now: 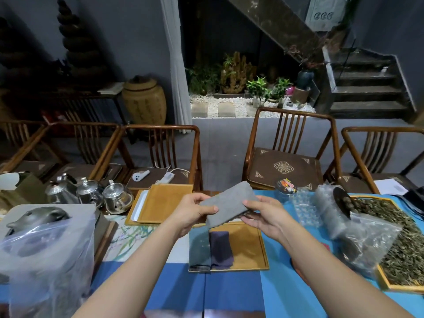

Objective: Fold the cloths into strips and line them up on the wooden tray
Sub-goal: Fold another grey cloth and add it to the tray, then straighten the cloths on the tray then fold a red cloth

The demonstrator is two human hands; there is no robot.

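Note:
I hold a folded grey cloth (pixel 228 204) in the air above the far end of the wooden tray (pixel 249 246). My left hand (pixel 193 212) grips its left edge, thumb on top. My right hand (pixel 263 214) pinches its right edge. On the left part of the tray lie two folded strips side by side: a grey-blue strip (pixel 199 250) at the left edge and a dark purple strip (pixel 221 249) beside it. The right half of the tray is bare wood.
A second wooden tray (pixel 165 203) on a white tray sits further back. Three metal teapots (pixel 91 195) stand at the left, a clear plastic bag (pixel 43 260) with a dark object nearer. Bubble wrap (pixel 321 207), a bag and a tray of dried leaves (pixel 403 249) fill the right. Chairs stand behind the table.

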